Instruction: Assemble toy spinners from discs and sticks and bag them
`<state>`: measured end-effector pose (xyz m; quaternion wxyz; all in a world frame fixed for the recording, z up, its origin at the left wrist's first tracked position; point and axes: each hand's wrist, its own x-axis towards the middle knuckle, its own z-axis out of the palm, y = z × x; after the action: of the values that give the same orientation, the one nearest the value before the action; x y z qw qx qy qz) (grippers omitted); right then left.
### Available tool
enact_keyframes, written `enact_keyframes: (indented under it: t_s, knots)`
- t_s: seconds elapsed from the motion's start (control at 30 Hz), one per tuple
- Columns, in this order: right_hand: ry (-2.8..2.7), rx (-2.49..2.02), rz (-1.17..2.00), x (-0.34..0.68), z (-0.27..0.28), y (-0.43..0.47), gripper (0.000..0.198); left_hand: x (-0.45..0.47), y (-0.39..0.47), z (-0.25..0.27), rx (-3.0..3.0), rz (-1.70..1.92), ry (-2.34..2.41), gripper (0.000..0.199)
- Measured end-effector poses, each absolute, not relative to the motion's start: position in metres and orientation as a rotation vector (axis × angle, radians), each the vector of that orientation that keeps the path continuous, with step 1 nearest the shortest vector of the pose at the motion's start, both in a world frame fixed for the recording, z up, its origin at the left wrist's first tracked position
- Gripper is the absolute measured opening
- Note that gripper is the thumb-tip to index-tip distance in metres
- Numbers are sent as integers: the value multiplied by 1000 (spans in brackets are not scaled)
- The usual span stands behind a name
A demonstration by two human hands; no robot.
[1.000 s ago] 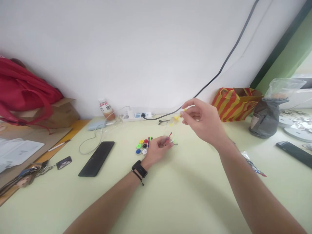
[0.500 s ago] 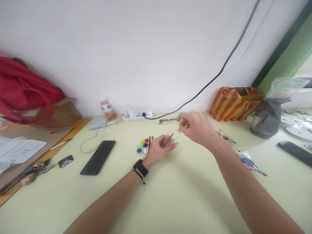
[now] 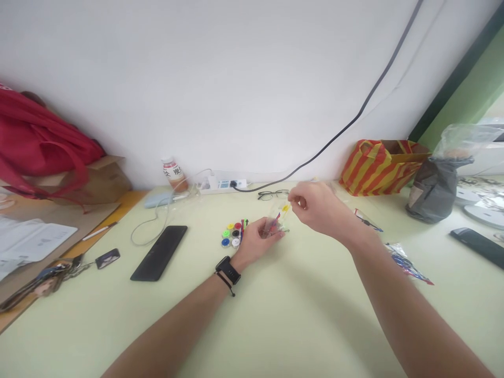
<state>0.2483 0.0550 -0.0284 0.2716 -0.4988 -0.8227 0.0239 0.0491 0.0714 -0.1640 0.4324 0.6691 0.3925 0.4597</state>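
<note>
A clear plastic bag (image 3: 280, 220) with small red and other coloured pieces in it is held by my left hand (image 3: 258, 239), the thumb and fingers closed around its near side. My right hand (image 3: 315, 207) is at the bag's upper right, thumb and fingers pinched together. A small yellow piece (image 3: 285, 208) shows at these fingertips, by the bag's mouth; its exact shape is too small to tell. Just left of my left hand stand several round coloured pieces (image 3: 230, 235), blue, green, yellow, red, black and white, with thin coloured sticks (image 3: 243, 227) beside them.
A black phone (image 3: 159, 253) lies at left, near keys (image 3: 59, 273). Glasses (image 3: 268, 195) and a power strip (image 3: 222, 186) are by the wall, with a bottle (image 3: 173, 173). On the right are small packets (image 3: 407, 261), a striped bag (image 3: 381, 168) and a grey bag (image 3: 431, 191).
My right hand has brought the yellow piece slightly down and left, to the bag's mouth. The bag looks more spread upward. My left hand stays nearly where it was.
</note>
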Motion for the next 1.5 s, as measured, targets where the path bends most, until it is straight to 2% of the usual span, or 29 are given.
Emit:
enact_keyframes:
  t_s: [0.37, 0.57, 0.73, 0.93, 1.1, 1.3, 1.5]
  knots:
    - [-2260, -1470, 132, 232, -30, 51, 14, 50, 70, -163, 1707, 1109, 958, 31]
    - [-2323, -1396, 272, 236, -27, 47, 37, 50, 70, -164, 1723, 1081, 929, 31]
    - [-2290, -1335, 418, 246, -24, 50, 47, 48, 71, -166, 1636, 1089, 808, 40]
    - [-2366, -1157, 649, 249, -27, 54, 31, 47, 72, -163, 1584, 1017, 705, 37]
    - [-2265, -1202, 595, 249, -26, 56, 23, 46, 73, -160, 1544, 1015, 713, 31]
    - [-2421, -1212, 719, 249, -32, 57, 18, 48, 70, -156, 1492, 1045, 742, 29]
    - [-2438, -1224, 695, 249, -33, 58, 14, 53, 65, -150, 1439, 1034, 726, 37]
